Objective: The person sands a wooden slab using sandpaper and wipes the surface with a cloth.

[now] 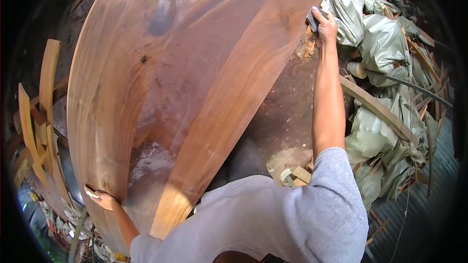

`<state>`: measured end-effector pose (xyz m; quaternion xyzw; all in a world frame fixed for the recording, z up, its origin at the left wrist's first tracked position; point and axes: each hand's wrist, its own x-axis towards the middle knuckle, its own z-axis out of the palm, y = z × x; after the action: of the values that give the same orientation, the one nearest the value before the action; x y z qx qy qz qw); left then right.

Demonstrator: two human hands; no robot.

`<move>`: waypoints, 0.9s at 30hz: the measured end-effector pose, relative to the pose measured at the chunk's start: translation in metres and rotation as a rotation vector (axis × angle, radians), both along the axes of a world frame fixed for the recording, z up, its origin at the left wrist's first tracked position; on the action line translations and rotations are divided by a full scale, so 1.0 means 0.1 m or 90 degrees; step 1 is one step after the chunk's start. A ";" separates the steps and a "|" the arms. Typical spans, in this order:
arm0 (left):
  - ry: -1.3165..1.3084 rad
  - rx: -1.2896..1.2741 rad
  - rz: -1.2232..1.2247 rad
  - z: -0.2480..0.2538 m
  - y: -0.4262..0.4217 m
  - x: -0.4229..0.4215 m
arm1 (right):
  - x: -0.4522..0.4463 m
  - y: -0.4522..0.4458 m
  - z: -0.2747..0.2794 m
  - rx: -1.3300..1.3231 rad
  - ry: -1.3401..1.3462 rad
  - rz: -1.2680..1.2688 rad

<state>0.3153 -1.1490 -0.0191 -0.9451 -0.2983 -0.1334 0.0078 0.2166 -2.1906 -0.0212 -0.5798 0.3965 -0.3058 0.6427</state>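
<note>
A large, wide brown wooden panel with broad grain stripes and glossy, wet-looking patches fills the middle of the view. My right hand is at its far right corner, fingers closed round a dark grey pad at the panel's edge; whether this is cloth or sandpaper I cannot tell. Down at the near left, my left hand rests by the panel's left edge. It grips a small pale folded piece, perhaps cloth or paper, partly hidden by the fingers.
Pale green plastic sacks are heaped on the right, with a long wooden strip among them. Offcut boards stand at the left. Small wood blocks lie on the dirt floor, and corrugated sheeting is at lower right.
</note>
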 end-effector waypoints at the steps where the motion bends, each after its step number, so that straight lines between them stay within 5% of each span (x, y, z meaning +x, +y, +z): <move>1: -0.010 -0.014 -0.006 0.00 0.00 -0.01 | 0.07 -0.02 -0.01 -0.001 0.000 0.002; 4: 0.011 0.008 0.028 0.02 -0.06 0.00 | 0.16 0.20 0.12 -0.368 0.344 -0.165; 10: 0.003 0.016 -0.039 -0.01 0.03 -0.01 | 0.29 0.61 0.46 -0.620 0.492 -0.228; 12: 0.003 0.008 -0.020 -0.01 0.00 -0.02 | 0.28 0.55 0.47 -0.623 0.545 -0.168; 15: 0.008 0.005 0.011 0.02 -0.04 -0.02 | 0.43 0.44 0.41 -0.402 0.525 -0.155; 22: -0.015 -0.011 -0.067 0.18 -0.44 -0.04 | 0.47 0.25 0.19 -0.472 0.376 -0.136; 27: 0.018 -0.021 -0.001 0.01 0.00 -0.03 | 0.06 1.18 0.12 -0.381 0.261 -0.110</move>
<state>0.3125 -1.1494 -0.0180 -0.9471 -0.2996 -0.1148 -0.0033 0.2223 -2.0731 -0.0088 -0.7558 0.4572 -0.3390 0.3239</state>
